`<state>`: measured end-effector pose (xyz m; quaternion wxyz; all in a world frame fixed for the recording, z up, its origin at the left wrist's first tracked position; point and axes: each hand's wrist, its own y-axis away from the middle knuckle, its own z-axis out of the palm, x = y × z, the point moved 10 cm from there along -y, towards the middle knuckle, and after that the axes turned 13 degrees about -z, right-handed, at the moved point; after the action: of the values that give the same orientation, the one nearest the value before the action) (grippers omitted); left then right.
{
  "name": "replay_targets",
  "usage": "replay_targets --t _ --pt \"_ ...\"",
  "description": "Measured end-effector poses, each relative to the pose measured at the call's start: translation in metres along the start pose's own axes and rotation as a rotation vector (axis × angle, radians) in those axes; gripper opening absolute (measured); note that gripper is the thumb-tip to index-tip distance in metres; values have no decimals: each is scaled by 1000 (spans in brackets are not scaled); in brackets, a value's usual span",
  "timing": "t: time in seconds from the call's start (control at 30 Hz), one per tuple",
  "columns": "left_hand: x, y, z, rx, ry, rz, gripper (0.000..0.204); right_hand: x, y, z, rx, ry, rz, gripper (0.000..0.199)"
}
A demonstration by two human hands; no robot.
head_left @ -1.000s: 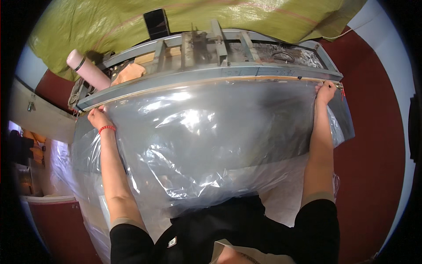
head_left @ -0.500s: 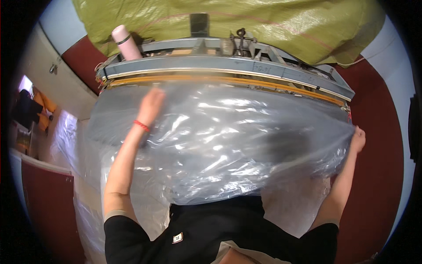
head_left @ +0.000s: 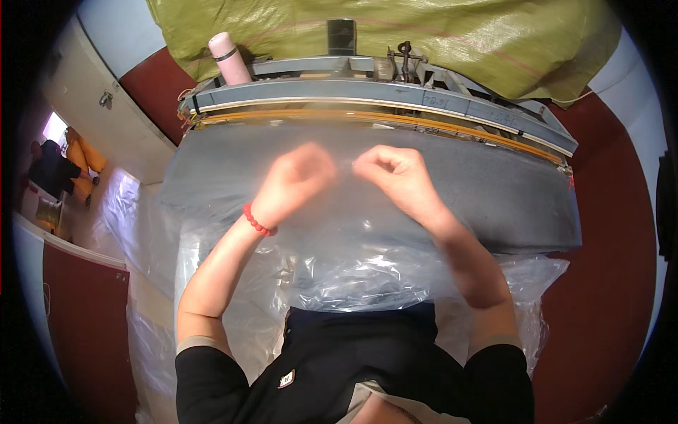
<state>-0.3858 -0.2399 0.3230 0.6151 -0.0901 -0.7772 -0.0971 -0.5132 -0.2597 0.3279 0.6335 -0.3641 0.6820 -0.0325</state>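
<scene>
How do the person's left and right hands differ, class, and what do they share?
The left hand has a red bracelet at its wrist; the right hand has none. The left hand looks blurred, the right hand clearer. Both are gloveless, above the grey table.

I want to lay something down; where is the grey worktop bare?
The grey worktop is bare between the right forearm and its right edge; its left end, beyond the left hand, seems bare. Crowded: the near side, by crumpled plastic film; behind, by the metal frame and a pink bottle.
</scene>
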Motion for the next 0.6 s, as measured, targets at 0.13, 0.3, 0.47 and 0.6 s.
replay_targets --t 0.13,0.3,0.47,0.6 --pt "15 12 -4 9 -78 87 13 13 12 21 2 -221 145 6" --pt "25 21 -5 119 -194 111 14 12 16 35 -12 -371 163 8" --pt "56 42 2 527 -794 455 12 18 13 69 35 -652 275 19" --pt "22 29 -10 400 -718 317 6 59 9 39 66 -143 145 17"
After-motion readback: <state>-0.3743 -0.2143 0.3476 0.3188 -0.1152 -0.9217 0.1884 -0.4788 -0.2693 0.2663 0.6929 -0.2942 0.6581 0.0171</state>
